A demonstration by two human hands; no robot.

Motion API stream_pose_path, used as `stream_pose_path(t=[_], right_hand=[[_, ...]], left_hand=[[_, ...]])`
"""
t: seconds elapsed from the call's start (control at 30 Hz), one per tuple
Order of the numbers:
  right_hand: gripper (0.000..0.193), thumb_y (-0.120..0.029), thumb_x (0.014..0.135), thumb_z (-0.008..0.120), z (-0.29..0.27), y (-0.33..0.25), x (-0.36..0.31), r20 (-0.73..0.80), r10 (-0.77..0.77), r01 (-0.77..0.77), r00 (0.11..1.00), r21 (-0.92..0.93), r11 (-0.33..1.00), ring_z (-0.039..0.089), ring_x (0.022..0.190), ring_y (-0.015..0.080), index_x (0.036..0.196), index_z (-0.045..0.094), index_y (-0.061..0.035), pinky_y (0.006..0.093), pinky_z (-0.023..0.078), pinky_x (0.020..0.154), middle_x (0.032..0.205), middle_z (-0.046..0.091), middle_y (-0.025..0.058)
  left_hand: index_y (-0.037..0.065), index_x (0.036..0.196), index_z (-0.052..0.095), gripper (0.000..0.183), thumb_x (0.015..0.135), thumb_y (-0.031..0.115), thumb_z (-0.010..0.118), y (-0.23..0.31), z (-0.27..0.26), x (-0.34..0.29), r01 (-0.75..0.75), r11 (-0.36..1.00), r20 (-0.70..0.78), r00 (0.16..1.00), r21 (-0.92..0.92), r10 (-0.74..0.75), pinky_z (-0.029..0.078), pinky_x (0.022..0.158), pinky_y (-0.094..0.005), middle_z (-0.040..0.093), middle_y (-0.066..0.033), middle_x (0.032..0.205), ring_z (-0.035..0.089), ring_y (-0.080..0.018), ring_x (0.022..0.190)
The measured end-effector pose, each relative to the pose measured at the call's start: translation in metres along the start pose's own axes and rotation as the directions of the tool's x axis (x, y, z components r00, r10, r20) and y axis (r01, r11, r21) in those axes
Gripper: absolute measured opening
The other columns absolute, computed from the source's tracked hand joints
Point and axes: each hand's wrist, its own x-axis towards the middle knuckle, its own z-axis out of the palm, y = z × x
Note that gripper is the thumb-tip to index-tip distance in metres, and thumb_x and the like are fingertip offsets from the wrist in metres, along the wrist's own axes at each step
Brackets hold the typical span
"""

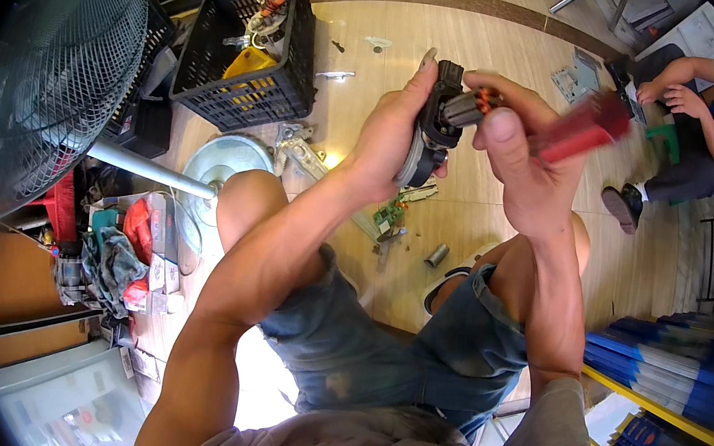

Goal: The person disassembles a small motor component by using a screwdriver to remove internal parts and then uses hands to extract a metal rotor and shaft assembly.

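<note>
My left hand (382,141) is closed around a dark motor housing (442,126) with a round, light-coloured rim at its lower side. A grey cylindrical armature (464,110) with copper windings projects from the housing toward my right hand (526,150). That hand's thumb and fingers are bent around the armature's copper end. A red-handled tool (584,131), smeared by motion, lies across the same palm and points to the right; its tip cannot be made out. Both hands are raised above the floor, in front of my knees.
A black plastic crate (244,89) with assorted parts stands at the far left, beside a standing fan (80,82). On the floor lie a green circuit board (390,214) and a small metal cylinder (437,255). Another person (700,114) sits at right, near blue-and-white packages (669,364).
</note>
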Motion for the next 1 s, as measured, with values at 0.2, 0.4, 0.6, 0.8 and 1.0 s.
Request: stream_pose_path(t=[0.2, 0.4, 0.6, 0.8, 1.0], right_hand=[[0.036, -0.030, 0.096, 0.066, -0.002, -0.008, 0.000, -0.070, 0.030, -0.022, 0.997, 0.111, 0.994, 0.058, 0.074, 0.0091, 0.113, 0.068, 0.0019, 0.0235, 0.048, 0.067, 0.088, 0.066, 0.0036], [0.043, -0.039, 0.095, 0.063, -0.003, -0.018, -0.006, 0.030, -0.050, 0.054, 0.998, -0.140, 0.989, 0.054, 0.068, 0.0101, 0.109, 0.070, 0.0009, 0.0242, 0.043, 0.059, 0.077, 0.060, 0.0032], [0.049, -0.045, 0.095, 0.061, 0.002, -0.014, -0.006, 0.065, -0.225, 0.233, 0.972, -0.372, 0.898, 0.055, 0.065, 0.0129, 0.107, 0.070, 0.0009, 0.0253, 0.041, 0.058, 0.076, 0.058, 0.0061], [0.018, -0.013, 0.080, 0.077, 0.007, -0.007, -0.003, 0.062, -0.424, 0.362, 0.904, -0.638, 0.680, 0.053, 0.053, 0.0152, 0.088, 0.068, 0.0002, 0.0269, 0.039, 0.048, 0.066, 0.057, 0.0061], [0.011, 0.000, 0.078, 0.072, 0.014, 0.010, 0.001, -0.004, -0.536, 0.374, 0.844, -0.712, 0.594, 0.052, 0.047, 0.0165, 0.085, 0.064, -0.0016, 0.0259, 0.041, 0.046, 0.061, 0.057, 0.0065]], left_hand=[[0.007, 0.094, 0.061, 0.061, 0.098, 0.063, 0.036, -0.007, -0.001, 0.000, -0.049, 0.996, -0.037, 0.998, 0.070, 0.052, 0.045, 0.039, -0.0275, 0.060, -0.0052, 0.072, 0.056, -0.0161, 0.047], [0.004, 0.094, 0.060, 0.064, 0.099, 0.062, 0.034, -0.017, -0.005, 0.004, -0.120, 0.991, 0.058, 0.991, -0.060, 0.123, 0.051, 0.046, -0.0276, 0.064, -0.0074, 0.072, 0.060, -0.0135, 0.055], [0.002, 0.095, 0.061, 0.067, 0.100, 0.063, 0.033, -0.014, -0.001, 0.002, -0.077, 0.991, 0.005, 0.997, -0.109, 0.078, 0.053, 0.054, -0.0264, 0.067, -0.0096, 0.080, 0.063, -0.0134, 0.062], [0.000, 0.093, 0.065, 0.069, 0.101, 0.062, 0.034, -0.024, -0.001, 0.007, -0.007, 0.988, 0.070, 0.997, -0.153, 0.018, 0.051, 0.063, -0.0256, 0.066, -0.0082, 0.082, 0.061, -0.0110, 0.070], [0.000, 0.090, 0.067, 0.059, 0.101, 0.053, 0.042, -0.017, -0.005, 0.012, -0.224, 0.926, 0.055, 0.974, 0.304, 0.218, 0.047, 0.063, -0.0252, 0.065, -0.0054, 0.081, 0.058, -0.0104, 0.069]])
